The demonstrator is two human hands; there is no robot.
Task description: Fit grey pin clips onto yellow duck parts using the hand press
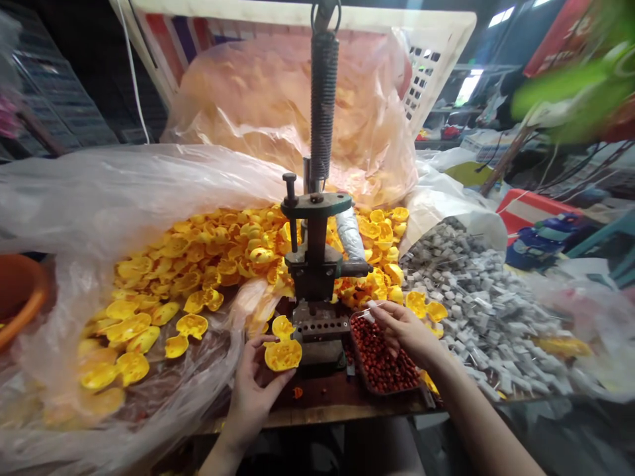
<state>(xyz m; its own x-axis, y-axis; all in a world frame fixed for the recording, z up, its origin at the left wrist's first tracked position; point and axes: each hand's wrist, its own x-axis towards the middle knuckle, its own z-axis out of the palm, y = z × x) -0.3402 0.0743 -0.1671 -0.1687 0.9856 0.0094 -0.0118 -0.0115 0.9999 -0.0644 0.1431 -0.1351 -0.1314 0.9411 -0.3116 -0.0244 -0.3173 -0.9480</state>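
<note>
My left hand (255, 373) is closed on a yellow plastic half-shell (282, 356), shaped like a small duck and held with its hollow side facing me, left of the press base. In the fingertips of my right hand (404, 330) is a small white plastic block (368, 313) with a thin wire or pin. That hand hovers over a dark tray (380, 391) filled with small reddish-brown pieces (384, 360). Between the hands stands a metal hand press (317, 264) with a coil spring, a tape-wrapped handle and a drilled block at its foot.
Yellow half-shells (208, 251) heap behind and left of the press on clear plastic sheeting (119, 178). Grey-white blocks with wires (461, 297) pile at the right. A white crate (436, 53) stands behind, an orange basin (22, 297) at far left. Something green (570, 86) blurs at upper right.
</note>
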